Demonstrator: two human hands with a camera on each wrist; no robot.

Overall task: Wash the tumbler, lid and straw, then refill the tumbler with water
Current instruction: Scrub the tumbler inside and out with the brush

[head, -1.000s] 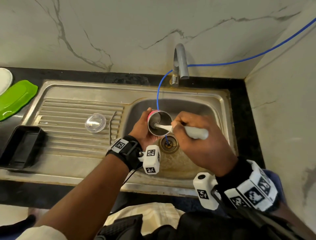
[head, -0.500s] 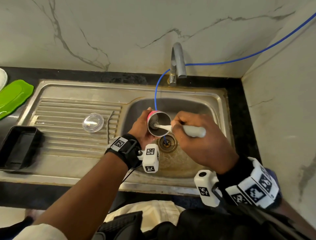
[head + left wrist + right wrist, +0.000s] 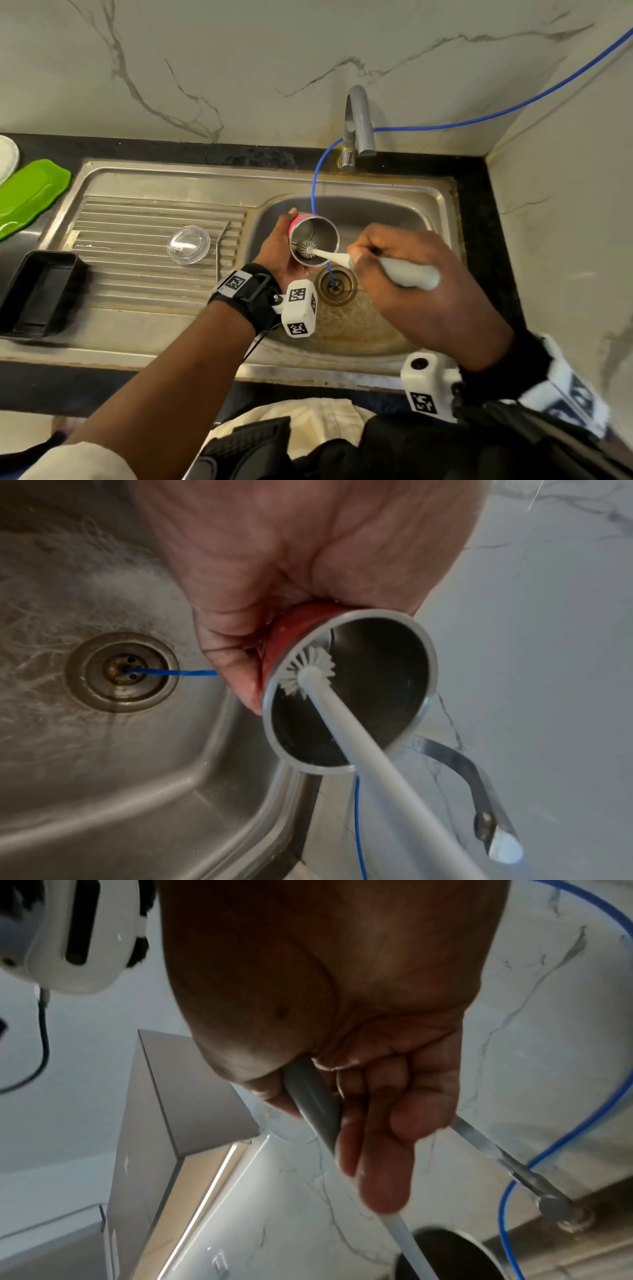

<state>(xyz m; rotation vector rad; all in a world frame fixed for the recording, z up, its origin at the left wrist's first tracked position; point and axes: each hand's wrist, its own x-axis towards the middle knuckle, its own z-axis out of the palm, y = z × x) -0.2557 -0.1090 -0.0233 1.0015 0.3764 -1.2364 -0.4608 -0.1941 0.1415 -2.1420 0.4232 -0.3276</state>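
My left hand (image 3: 279, 248) (image 3: 274, 593) grips the pink steel tumbler (image 3: 313, 240) (image 3: 349, 693) over the sink basin, tilted with its mouth toward me. My right hand (image 3: 404, 274) (image 3: 349, 1069) holds the white bottle brush (image 3: 342, 258) (image 3: 346, 712) (image 3: 318, 1104) by its handle. The bristle head (image 3: 308, 248) (image 3: 308, 673) sits just inside the tumbler's rim, against the left wall. The clear lid (image 3: 188, 244) lies on the drainboard, and the bent metal straw (image 3: 222, 246) lies just right of it.
The steel sink (image 3: 442, 205) has a drain (image 3: 336, 286) (image 3: 121, 672) with a blue cord (image 3: 317, 178) running into it. The tap (image 3: 358, 126) stands behind the basin. A black tray (image 3: 37, 294) and a green plate (image 3: 27, 195) sit at the left.
The brush has been drawn outward, so its head sits nearer the tumbler's rim. My right hand has shifted a little to the right. The tumbler stays in my left hand.
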